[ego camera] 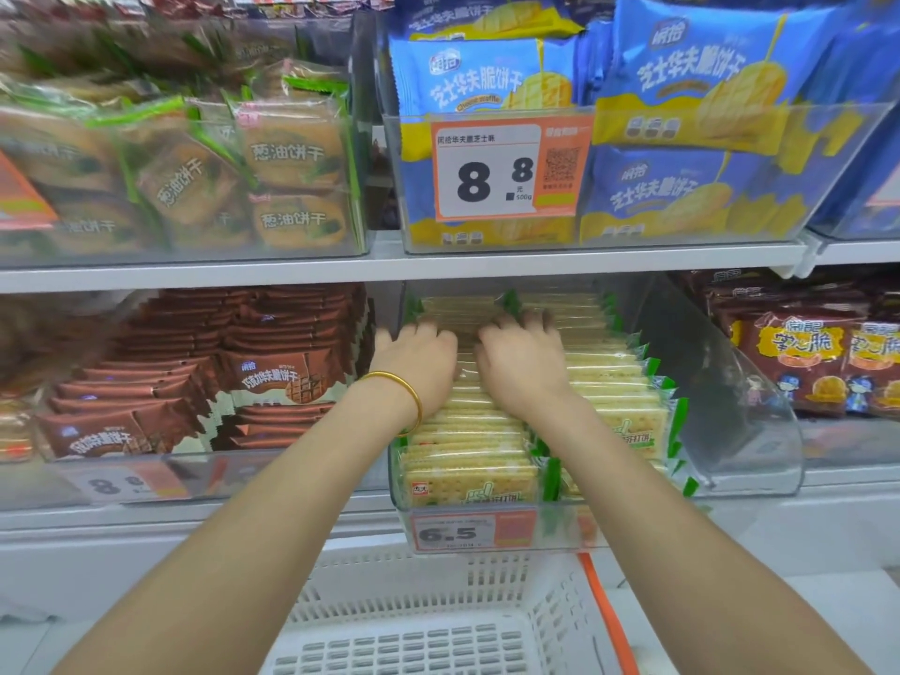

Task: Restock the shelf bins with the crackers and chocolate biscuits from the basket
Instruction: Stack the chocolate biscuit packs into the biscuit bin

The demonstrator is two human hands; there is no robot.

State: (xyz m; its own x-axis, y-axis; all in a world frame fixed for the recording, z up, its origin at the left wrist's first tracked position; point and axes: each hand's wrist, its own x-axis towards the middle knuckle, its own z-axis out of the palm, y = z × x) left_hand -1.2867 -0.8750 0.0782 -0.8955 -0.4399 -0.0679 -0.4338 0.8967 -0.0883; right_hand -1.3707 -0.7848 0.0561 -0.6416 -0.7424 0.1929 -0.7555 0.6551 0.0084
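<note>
Upper shelf, far left: clear plastic bin of tan biscuit packs with green edges [195, 177], blurred.

Lower shelf, left: clear bin stacked with brown chocolate biscuit packets [272, 377], most lying flat in rows, one standing face-out at the front. A price label on the bin's front lip is too blurred to read in full.

Centre left: left hand [419, 362], a thin gold bangle [404, 397] on the wrist, reaches into the next bin. It is palm down, fingers spread and laid on the pack tops, nothing gripped. The fingertips are blurred.

Centre: pale yellow cracker packs with green sealed edges [467, 460] stand on edge in two rows in the clear curved-front bin [730, 382], filling it from front to back. An orange-and-white price tag reading 6.5 [458, 531] hangs on the front.

Below the bin: white slotted plastic basket [438, 626] with an orange handle [604, 606] along its right side. Only bare slotted walls and floor are in view.

Centre right: right hand [521, 362], just beside the left, also palm down on the cracker packs, fingers spread and resting on the rows towards the back, holding nothing.

Upper shelf, centre to right: blue-and-yellow wafer biscuit bags [696, 75] in a clear bin carrying an 8.8 price tag [492, 172].

Lower shelf, far right: red-brown snack bags with yellow lettering [803, 362], standing upright.
</note>
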